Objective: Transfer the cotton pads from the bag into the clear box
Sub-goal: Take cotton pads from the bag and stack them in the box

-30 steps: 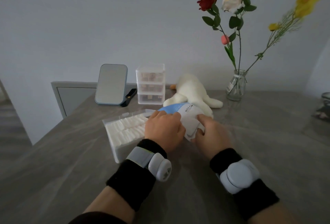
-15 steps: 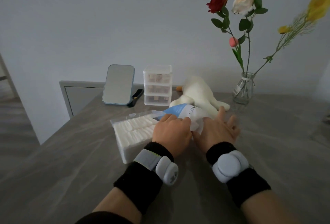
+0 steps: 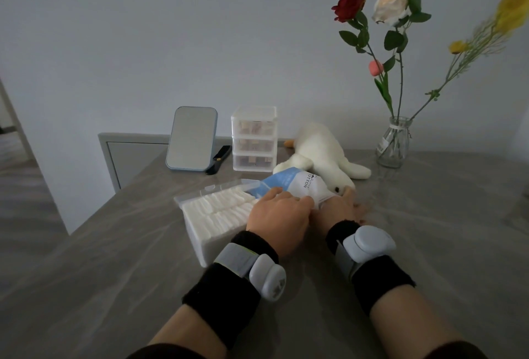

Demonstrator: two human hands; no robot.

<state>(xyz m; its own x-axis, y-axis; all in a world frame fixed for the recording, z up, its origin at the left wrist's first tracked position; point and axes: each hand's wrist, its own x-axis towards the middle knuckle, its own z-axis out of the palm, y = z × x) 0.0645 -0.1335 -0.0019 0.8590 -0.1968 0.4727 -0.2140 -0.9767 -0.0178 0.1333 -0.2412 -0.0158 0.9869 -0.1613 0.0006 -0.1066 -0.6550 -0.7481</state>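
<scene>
A clear box (image 3: 196, 234) lies on the grey table left of centre, open at the top and packed with rows of white cotton pads (image 3: 220, 210). A blue and white bag (image 3: 289, 182) printed "COTTON" lies just right of the box, with its blue end over the box's far right corner. My left hand (image 3: 276, 217) is curled over the near side of the bag and grips it. My right hand (image 3: 342, 208) lies at the bag's white right end. Its fingers are flat on the table and its thumb is up against the bag. The bag's mouth is hidden.
Behind the bag lies a white plush duck (image 3: 320, 152). A small clear drawer unit (image 3: 254, 138), a standing mirror (image 3: 191, 138) and a black object (image 3: 219, 158) stand at the back. A glass vase (image 3: 392, 144) with flowers is at the back right.
My right hand has let go of the bag's end, spread its fingers and slid forward along the table beside the bag. My left hand has stayed on the bag.
</scene>
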